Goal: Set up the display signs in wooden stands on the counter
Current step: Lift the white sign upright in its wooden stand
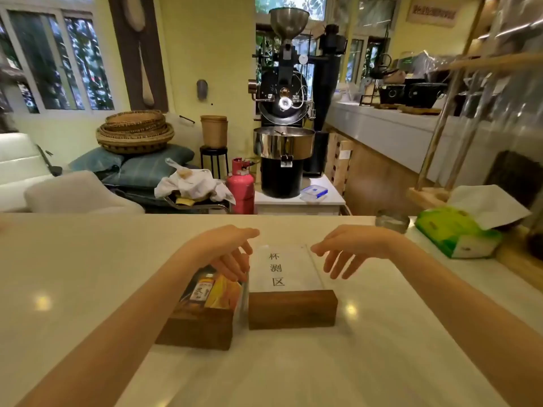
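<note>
Two dark wooden stands sit side by side on the pale counter [88, 274]. The right stand [292, 309] holds a clear upright sign [283, 268] with black characters on white. The left stand [198, 327] holds a colourful sign [214, 290] printed with a bottle and orange shapes. My left hand [227, 254] hovers over the top of the colourful sign, fingers spread and pointing down. My right hand [348, 249] hangs just right of the white sign's upper edge, fingers apart, holding nothing. Whether either hand touches a sign is unclear.
A green tissue box [458, 232] and a small glass [392, 220] stand on the counter at the right. Beyond the counter's far edge stand a black coffee roaster [283, 113], a pink gas cylinder [241, 189] and stacked woven baskets [135, 130].
</note>
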Tool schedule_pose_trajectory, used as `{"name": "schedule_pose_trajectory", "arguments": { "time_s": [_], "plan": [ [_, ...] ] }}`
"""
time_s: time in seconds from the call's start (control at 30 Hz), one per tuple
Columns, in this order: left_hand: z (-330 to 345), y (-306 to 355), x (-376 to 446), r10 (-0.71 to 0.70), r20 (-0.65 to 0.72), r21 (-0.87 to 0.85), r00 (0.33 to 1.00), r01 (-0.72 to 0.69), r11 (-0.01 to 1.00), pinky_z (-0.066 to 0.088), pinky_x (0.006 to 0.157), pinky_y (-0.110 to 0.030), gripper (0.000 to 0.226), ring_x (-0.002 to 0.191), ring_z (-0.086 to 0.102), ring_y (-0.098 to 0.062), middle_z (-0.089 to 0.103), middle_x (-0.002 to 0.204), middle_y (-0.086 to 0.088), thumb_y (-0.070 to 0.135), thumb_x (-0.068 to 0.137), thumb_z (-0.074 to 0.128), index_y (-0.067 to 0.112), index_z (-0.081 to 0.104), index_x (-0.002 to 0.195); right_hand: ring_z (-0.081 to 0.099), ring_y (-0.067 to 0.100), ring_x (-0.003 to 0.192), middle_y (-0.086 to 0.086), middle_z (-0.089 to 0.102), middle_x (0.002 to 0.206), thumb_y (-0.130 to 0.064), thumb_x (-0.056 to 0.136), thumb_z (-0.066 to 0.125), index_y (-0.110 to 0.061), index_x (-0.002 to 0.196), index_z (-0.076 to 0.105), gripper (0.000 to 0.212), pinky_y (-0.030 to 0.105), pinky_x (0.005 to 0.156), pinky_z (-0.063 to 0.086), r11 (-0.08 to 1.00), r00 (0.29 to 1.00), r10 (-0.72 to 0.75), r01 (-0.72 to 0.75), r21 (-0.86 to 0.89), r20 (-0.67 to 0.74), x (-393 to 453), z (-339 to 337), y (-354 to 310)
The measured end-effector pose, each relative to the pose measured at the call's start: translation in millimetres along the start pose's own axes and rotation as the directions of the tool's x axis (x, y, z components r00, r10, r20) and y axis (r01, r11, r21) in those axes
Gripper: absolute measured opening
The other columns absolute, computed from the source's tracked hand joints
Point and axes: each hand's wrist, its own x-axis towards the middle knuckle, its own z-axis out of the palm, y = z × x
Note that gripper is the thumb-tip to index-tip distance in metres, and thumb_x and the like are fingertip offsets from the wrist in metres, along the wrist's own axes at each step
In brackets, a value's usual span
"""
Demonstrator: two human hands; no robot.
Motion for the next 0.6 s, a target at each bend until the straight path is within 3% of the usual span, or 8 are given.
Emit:
{"name": "schedule_pose_trajectory", "arguments": {
  "time_s": [0.17,0.27,0.37,0.47,0.6],
  "plan": [
    [11.1,-7.8,2.8,-0.098,0.0,0.02,0.995,0.098,0.995,0.056,0.045,-0.027,0.052,0.06,0.07,-0.024,0.067,0.076,-0.014,0.045,0.088,0.041,0.0,0.056,0.108,0.07,0.032,0.084,0.019,0.07,0.097,-0.038,0.081,0.062,0.0,0.11,0.056,0.048,0.043,0.08,0.058,0.969,0.998,0.068,-0.065,0.239,-0.004,13.3,13.5,23.3],
    [17.4,-12.3,7.1,-0.093,-0.035,0.037,0.995,0.094,0.995,0.055,0.041,-0.024,0.051,0.049,0.068,-0.02,0.068,0.071,-0.015,0.041,0.087,0.044,-0.004,0.057,0.108,0.071,0.024,0.067,0.017,0.069,0.089,-0.03,0.082,0.063,0.003,0.111,0.056,0.045,0.034,0.063,0.061,0.929,0.996,0.085,-0.078,0.362,-0.004,18.1,19.6,30.3],
    [21.0,-16.6,11.7,-0.044,-0.084,0.076,0.995,0.051,0.996,0.055,0.04,-0.023,0.042,0.042,0.066,-0.017,0.068,0.068,-0.015,0.031,0.087,0.05,-0.007,0.058,0.105,0.071,0.023,0.069,0.015,0.067,0.092,-0.022,0.083,0.062,0.003,0.113,0.057,0.039,0.029,0.055,0.06,0.894,0.993,0.119,-0.116,0.434,0.02,22.3,25.5,33.8],
    [23.2,-17.7,13.1,-0.001,-0.085,0.117,0.996,0.011,0.993,0.058,0.049,-0.024,0.03,0.05,0.067,-0.017,0.066,0.067,-0.012,0.018,0.085,0.057,-0.007,0.056,0.103,0.067,0.024,0.075,0.016,0.066,0.094,-0.011,0.081,0.064,0.005,0.112,0.058,0.035,0.03,0.065,0.06,0.856,0.991,0.135,-0.116,0.505,-0.001,26.0,30.7,35.7],
    [27.2,-16.9,12.8,0.041,-0.08,0.178,0.996,-0.027,0.984,0.056,0.05,-0.024,0.023,0.056,0.065,-0.019,0.064,0.073,-0.009,0.01,0.078,0.065,-0.002,0.059,0.097,0.065,0.017,0.065,0.01,0.065,0.083,-0.003,0.08,0.064,0.003,0.108,0.061,0.029,0.024,0.05,0.058,0.865,0.991,0.131,-0.098,0.492,-0.034,23.4,34.5,32.9]
  ]
}}
